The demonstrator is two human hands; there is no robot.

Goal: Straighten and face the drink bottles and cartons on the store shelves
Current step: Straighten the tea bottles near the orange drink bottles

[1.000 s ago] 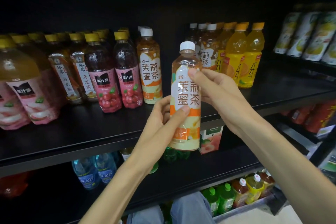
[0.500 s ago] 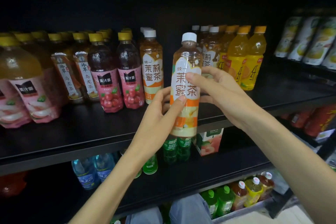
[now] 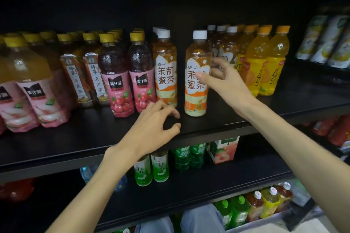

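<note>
On the upper black store shelf point(image 3: 56, 138), left to right along the front: 2 large peach-labelled juice bottles point(image 3: 36, 89), 2 brown oolong tea bottles point(image 3: 87, 79), 2 dark plum-drink bottles with pink labels point(image 3: 128, 79), then 1 white-capped jasmine honey tea bottle point(image 3: 165, 70) heading its row. The left hand point(image 3: 151, 128) hovers low over the shelf edge, fingers loosely curled, holding nothing. Just right of it stands the orange-and-white jasmine tea bottle being faced point(image 3: 197, 73), upright, long axis vertical, label forward, apart from its row-mate. The right hand point(image 3: 225, 81) is nearer, thumb on the label and fingers curled behind, gripping it. Further right, 2 yellow orange-drink bottles point(image 3: 265, 62) front their rows.
</note>
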